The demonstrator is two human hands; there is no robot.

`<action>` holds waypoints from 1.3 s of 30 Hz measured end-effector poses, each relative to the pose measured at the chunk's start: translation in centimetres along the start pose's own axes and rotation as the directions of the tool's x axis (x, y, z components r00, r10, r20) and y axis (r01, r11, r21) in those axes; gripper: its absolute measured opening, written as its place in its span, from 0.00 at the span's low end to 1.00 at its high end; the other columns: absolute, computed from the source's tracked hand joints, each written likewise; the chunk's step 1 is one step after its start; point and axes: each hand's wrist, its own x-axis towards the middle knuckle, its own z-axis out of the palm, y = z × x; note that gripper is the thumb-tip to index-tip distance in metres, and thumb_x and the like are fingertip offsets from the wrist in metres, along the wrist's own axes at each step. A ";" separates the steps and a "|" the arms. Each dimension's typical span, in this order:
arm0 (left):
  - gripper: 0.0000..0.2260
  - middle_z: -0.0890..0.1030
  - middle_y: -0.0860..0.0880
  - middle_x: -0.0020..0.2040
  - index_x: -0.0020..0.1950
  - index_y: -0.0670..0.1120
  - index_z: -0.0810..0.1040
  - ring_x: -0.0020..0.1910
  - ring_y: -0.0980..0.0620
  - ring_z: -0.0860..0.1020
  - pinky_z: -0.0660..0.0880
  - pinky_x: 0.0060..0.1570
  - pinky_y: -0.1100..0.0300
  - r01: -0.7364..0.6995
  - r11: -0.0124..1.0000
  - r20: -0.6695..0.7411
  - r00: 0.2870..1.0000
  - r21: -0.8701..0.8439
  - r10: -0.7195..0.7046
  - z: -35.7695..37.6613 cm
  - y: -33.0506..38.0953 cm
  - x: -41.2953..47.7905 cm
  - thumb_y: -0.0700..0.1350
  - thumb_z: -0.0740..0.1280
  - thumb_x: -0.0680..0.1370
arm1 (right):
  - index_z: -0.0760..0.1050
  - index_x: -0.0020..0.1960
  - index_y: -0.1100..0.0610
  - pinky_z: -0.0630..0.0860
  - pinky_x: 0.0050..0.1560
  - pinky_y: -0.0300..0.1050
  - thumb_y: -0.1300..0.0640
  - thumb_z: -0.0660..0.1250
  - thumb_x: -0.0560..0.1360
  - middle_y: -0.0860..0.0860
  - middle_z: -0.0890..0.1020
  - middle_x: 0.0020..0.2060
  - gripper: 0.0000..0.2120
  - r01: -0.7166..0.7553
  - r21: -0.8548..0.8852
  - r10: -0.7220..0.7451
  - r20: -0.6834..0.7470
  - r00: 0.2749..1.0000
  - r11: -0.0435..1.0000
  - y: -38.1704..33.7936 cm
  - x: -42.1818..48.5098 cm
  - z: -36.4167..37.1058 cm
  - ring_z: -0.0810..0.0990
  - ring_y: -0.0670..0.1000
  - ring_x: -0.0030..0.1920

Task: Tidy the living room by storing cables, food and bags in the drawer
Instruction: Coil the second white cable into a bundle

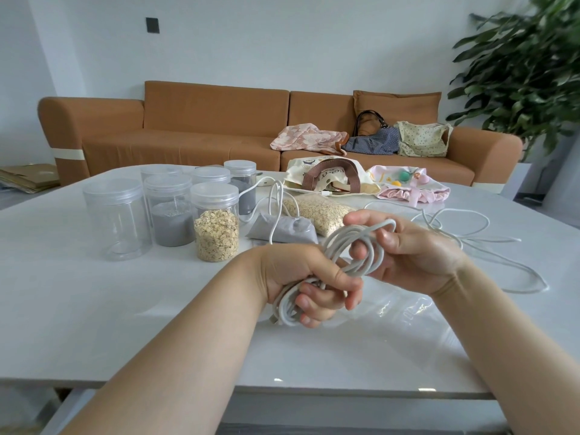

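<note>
Two bare forearms rise from the bottom edge to the middle of the frame. There the left hand point(310, 288) is curled tight round the lower end of a coiled white cable point(353, 246), a smooth, round cord. The right hand point(417, 249) hooks its fingers through the upper loops with the thumb above, so both hands sit close together, clamped on the same coil just above a glossy white table point(125, 309). More loose white cable point(470, 229) lies in slack loops on the table at centre right. At centre left stand clear plastic jars with round lids: an empty jar point(116, 221), a grey powder jar point(171, 215) under half full and an oat jar point(216, 233) about half full, with more jars behind them. Just right of them lie a soft grey powder pouch point(282, 230), crossed by a strand of cable, and a clear oat bag point(320, 211). Behind these lie a cream cloth tote point(301, 175) with brown webbing handles and a pink frilled bag point(411, 186). Across the upper middle runs an orange-brown fabric sofa point(188, 130) with four soft bags heaped on its right seat. A leafy green plant point(527, 73) fills the upper right.
</note>
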 end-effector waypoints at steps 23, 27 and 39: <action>0.05 0.62 0.54 0.23 0.43 0.44 0.77 0.21 0.60 0.67 0.70 0.26 0.68 -0.256 0.932 0.068 0.957 -0.257 0.282 -0.8 -0.1 -0.2 0.44 0.65 0.76 | 0.77 0.28 0.58 0.70 0.37 0.39 0.40 0.80 0.51 0.50 0.76 0.26 0.24 0.005 -0.524 -0.314 -0.503 0.805 0.852 -0.5 0.6 -0.2 0.74 0.46 0.30; 0.10 0.64 0.50 0.26 0.43 0.39 0.73 0.24 0.54 0.64 0.70 0.30 0.62 -0.443 0.782 0.009 0.868 -0.439 0.497 -0.5 0.1 -0.4 0.43 0.59 0.81 | 0.74 0.27 0.59 0.74 0.44 0.42 0.42 0.74 0.61 0.50 0.76 0.25 0.21 0.041 -0.514 -0.332 -0.489 0.806 0.857 -0.7 0.4 0.3 0.77 0.48 0.32; 0.18 0.60 0.53 0.16 0.23 0.48 0.64 0.15 0.58 0.60 0.65 0.19 0.68 -0.721 0.622 -0.752 0.584 -0.307 0.306 -1.3 0.5 0.7 0.43 0.67 0.69 | 0.73 0.35 0.51 0.66 0.29 0.40 0.63 0.68 0.74 0.49 0.76 0.22 0.11 -0.265 -0.857 -0.712 -0.515 0.477 0.442 1.3 1.5 1.9 0.68 0.45 0.22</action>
